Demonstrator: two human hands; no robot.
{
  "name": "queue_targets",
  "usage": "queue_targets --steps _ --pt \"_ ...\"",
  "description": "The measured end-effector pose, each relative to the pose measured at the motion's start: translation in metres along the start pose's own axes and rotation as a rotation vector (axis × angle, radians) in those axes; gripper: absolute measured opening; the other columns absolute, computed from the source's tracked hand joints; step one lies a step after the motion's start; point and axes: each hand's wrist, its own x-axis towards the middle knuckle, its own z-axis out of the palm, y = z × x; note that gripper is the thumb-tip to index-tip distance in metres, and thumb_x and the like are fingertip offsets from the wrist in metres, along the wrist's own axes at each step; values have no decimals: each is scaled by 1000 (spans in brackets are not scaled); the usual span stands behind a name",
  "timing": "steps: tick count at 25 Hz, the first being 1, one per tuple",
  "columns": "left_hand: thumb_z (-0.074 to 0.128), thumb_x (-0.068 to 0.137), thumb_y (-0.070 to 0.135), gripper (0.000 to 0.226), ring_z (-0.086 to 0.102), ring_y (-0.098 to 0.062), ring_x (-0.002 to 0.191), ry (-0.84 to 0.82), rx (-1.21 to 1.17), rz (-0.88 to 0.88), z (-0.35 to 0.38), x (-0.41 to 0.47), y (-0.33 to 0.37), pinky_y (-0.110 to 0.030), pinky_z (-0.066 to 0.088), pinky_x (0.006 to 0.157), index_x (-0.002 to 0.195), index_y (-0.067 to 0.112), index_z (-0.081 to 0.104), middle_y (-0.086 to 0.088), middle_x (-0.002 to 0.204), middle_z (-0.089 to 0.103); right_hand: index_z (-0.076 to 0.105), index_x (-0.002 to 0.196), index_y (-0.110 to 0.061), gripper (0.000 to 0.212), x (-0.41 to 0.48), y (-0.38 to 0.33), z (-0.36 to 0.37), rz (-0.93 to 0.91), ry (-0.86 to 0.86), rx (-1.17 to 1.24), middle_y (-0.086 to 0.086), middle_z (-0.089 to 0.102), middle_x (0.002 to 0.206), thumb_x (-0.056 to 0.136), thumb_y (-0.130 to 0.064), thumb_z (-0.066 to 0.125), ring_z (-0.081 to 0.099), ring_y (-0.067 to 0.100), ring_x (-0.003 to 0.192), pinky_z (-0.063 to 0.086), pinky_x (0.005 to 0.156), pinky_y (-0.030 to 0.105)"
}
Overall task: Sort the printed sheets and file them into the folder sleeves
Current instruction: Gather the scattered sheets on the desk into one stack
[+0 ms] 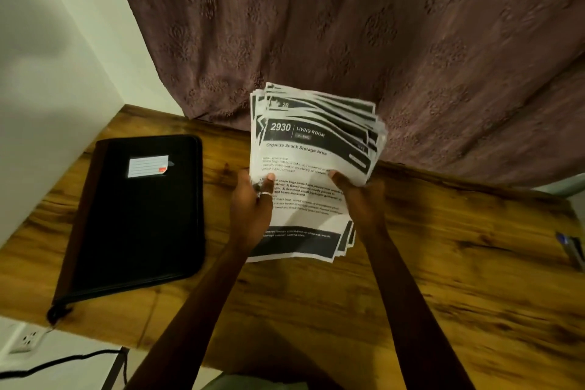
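- Two bare forearms reach in from the bottom of the frame over a wooden table (443,247); below its near edge, at lower left, sit a wall socket (28,339) and a black cable (63,361).
- The left hand (253,209) grips the left side of a fanned stack of printed sheets (313,152), thumb pressed on the top page, a ring (266,194) on one finger.
- The right hand (361,199) grasps the stack's right side, thumb on top, its other fingers hidden under the paper.
- The stack is held over the middle of the table, its upper end tilted up. Whether its lower edge rests on the wood cannot be told. The top page reads "2930 Living Room" and "Organize Snack Storage Area".
- A black zipped folder (136,215) lies flat and closed to the left, apart from the sheets, with a white label (148,165) on its cover.
- Blurred pens (571,247) lie at the table's right edge.
- A brown patterned curtain (348,25) hangs behind the table, partly blocked by the stack's top edge. A pale wall (47,41) stands at left.
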Motion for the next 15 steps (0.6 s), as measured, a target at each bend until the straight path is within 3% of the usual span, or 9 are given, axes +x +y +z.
queue_targets --steps 2,7,9,11,13,15 --pt "52 101 46 25 72 -15 91 92 19 37 12 -5 11 -43 63 67 112 25 43 0 109 69 65 95 -30 23 -6 -12 12 -52 96 41 -2 74 96 82 -17 79 74 16 84 61 66 32" --pt "53 100 42 31 69 -13 105 140 -225 -21 31 -34 17 -33 62 73 121 26 36 -5 125 62 52 113 -39 33 -36 -14 26 -155 148 199 -3 68 116 87 -32 72 68 15 105 61 78 38" --pt "61 95 42 45 67 -11 110 122 -230 -31 27 -42 10 -34 62 78 127 20 37 -4 128 61 47 117 -33 41 -42 -6 20 -151 140 136 -1 63 119 85 -38 73 66 18 107 60 80 45" --pt "67 90 41 55 65 -12 113 115 -230 -49 18 -43 1 -34 61 83 130 17 37 -2 129 61 44 118 -33 43 -46 5 12 -152 104 142 0 62 120 87 -32 73 66 21 109 59 81 50" --pt "72 87 42 64 65 -15 114 116 -248 -46 7 -39 0 -38 61 85 134 16 37 -2 129 61 42 121 -35 41 -49 9 4 -163 72 163 2 61 123 91 -26 68 65 23 111 59 84 49" --pt "71 88 49 65 65 -20 116 89 -306 -50 -2 -35 4 -45 60 86 136 22 36 -3 132 60 41 127 -26 41 -47 11 -7 -178 66 141 6 60 125 94 -37 62 64 24 112 57 88 46"
